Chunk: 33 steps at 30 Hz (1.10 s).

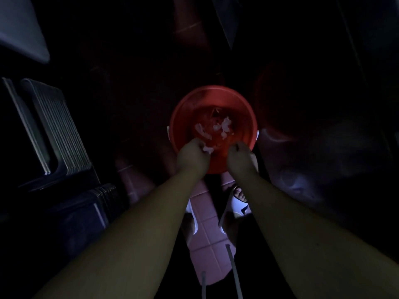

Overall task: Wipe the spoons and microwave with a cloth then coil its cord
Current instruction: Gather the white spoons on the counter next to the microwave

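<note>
Dim light, head view straight down. Red bucket (212, 98) stands on the pink tiled floor (207, 225), just ahead of your sandalled foot (237, 195).

Both your hands hang over the bucket's near rim, close together but apart.

- Left hand (193, 155): fingers curled in, pinching a small pale wad at its inner side. You read this as the cloth (207, 149).
- Right hand (240, 155): fingers curled downward too. It is too dark to tell whether they hold a piece of the cloth or nothing.
- Pale patches (224, 126) lie farther in, past your knuckles. They may be more cloth trailing in the bucket or glints on water; you cannot tell which.

Key relation: the cloth sits between your two hands, at the left fingertips and just left of the right ones. If it does trail, its long run goes away from you toward the bucket's middle. The left hand has it; the right is the nearer free hand to take the other end.

Judgement: this looks like wetting or wringing the cloth, so the wiping is not yet begun. No spoons, microwave or cord show here. A stack of metal trays (54, 128) stands on a dark bench to your left, well apart from the bucket.

Risk: drips on tile beside your foot.
</note>
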### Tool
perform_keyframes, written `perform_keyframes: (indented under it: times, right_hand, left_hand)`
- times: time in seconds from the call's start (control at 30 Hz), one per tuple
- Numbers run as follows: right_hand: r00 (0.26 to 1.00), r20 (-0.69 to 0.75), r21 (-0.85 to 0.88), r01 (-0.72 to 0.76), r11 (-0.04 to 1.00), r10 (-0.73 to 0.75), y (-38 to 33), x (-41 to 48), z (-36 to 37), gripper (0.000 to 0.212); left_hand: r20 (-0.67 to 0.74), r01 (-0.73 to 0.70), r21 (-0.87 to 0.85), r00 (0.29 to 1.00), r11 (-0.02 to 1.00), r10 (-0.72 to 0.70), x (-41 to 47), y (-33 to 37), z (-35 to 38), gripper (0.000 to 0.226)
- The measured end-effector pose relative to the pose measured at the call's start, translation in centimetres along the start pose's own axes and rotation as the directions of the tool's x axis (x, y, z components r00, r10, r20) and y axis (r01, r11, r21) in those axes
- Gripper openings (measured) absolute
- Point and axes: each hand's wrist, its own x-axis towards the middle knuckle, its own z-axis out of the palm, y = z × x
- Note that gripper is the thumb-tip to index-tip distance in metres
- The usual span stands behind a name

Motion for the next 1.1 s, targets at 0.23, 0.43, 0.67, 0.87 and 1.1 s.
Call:
perform_keyframes:
  times: [0.23,0.43,0.67,0.87,1.1]
  right_hand:
    - [0.997,0.047,-0.013,0.059,0.998,-0.059,-1.5,-6.8,-6.6,0.044]
    - [0.995,0.053,0.256,-0.097,0.962,0.086,-4.8,-12.7,-13.6,0.026]
    - [1.000,-0.006,0.203,0.026,0.979,-0.025,-6.3,-18.6,-22.1,0.029]
    - [0.993,-0.094,0.119,0.087,0.989,-0.076,-5.8,-22.3,-28.7,0.033]
    - [0.997,-0.080,0.136,0.017,0.991,-0.006,-3.7,-26.3,-33.1,0.044]
  left_hand:
    - [0.058,-0.071,0.148,0.996,0.986,0.063,-7.5,4.6,-5.7,0.038]
    - [0.038,-0.131,0.259,0.991,0.957,0.125,-14.5,10.3,-11.3,0.031]
    - [0.008,-0.161,0.387,0.985,0.908,0.171,-22.2,16.6,-16.4,0.036]
    - [-0.001,-0.187,0.443,0.978,0.877,0.209,-28.4,21.2,-18.2,0.037]
    - [0.061,-0.303,0.488,0.947,0.819,0.314,-32.5,25.2,-19.2,0.039]
